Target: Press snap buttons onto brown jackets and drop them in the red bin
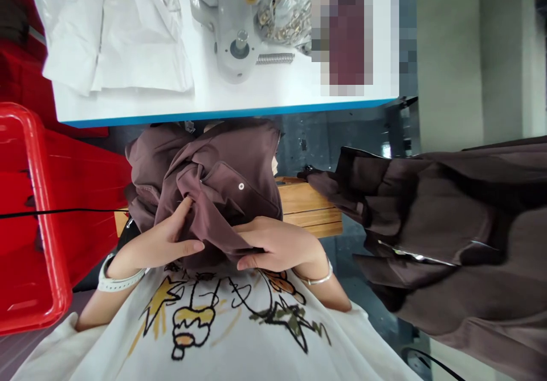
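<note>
A mauve-brown garment lies bunched over my lap, below the table edge. A small round silver-white snap or eyelet shows on its right panel. My right hand pinches a fold of the cloth between thumb and fingers. On the other side, my left hand rests against the garment with its thumb spread away. Its index fingertip presses into a bunched fold, and the remaining fingers are hidden by cloth.
Ahead stands a white table with a blue edge. It carries a grey press-like machine, a spring, a bag of metal fittings and white plastic sheeting. A red bin is left; dark brown garments hang right.
</note>
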Tool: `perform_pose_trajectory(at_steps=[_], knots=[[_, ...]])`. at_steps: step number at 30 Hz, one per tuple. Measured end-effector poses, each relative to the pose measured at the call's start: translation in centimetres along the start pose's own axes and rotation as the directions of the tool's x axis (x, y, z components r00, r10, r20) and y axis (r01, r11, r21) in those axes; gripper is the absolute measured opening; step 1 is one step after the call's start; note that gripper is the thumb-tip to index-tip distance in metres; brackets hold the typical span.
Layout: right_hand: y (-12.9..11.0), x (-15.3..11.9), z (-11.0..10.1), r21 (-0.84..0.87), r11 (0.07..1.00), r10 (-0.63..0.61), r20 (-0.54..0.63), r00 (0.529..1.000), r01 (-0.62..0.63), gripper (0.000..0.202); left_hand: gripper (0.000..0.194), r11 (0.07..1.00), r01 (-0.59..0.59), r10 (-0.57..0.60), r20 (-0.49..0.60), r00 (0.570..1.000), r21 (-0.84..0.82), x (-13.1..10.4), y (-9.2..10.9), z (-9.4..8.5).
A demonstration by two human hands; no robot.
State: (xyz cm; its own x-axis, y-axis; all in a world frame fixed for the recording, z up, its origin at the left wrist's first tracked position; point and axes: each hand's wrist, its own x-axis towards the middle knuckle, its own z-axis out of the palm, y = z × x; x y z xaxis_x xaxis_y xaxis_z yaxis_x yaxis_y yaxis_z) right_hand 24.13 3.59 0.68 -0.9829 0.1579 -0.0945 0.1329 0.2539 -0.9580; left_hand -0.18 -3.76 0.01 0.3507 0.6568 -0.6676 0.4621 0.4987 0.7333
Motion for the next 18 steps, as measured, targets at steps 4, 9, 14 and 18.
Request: perform_pose_trajectory(at_steps=[4, 9, 14, 18], knots=[[-1.7, 0.8, 0.3, -0.222, 0.974, 0.034, -0.010, 0.999, -0.036, 0.036, 0.088, 0.969, -0.154, 0.118, -0.187, 0.975, -0.193, 0.6, 0.9, 0.6], [-2.4, 1.5, 0.4, -0.303, 0.953, 0.006, -0.019, 1.000, -0.012, 0.035, 0.070, 0.955, -0.136, 0.106, -0.125, 0.987, -0.265, 0.4, 1.0, 0.2], [-2.7, 1.6, 0.1, -0.319, 0.947, 0.029, -0.039, 0.999, -0.040, 0.040, 0.067, 0.979, -0.114, 0.136, 0.127, 0.983, -0.167, 0.4, 1.4, -0.4], [-2.3, 1.3, -0.3, -0.217, 0.976, -0.001, -0.074, 0.997, -0.015, 0.027, 0.063, 0.986, -0.124, 0.144, 0.199, 0.969, -0.111, 0.4, 0.8, -1.0]])
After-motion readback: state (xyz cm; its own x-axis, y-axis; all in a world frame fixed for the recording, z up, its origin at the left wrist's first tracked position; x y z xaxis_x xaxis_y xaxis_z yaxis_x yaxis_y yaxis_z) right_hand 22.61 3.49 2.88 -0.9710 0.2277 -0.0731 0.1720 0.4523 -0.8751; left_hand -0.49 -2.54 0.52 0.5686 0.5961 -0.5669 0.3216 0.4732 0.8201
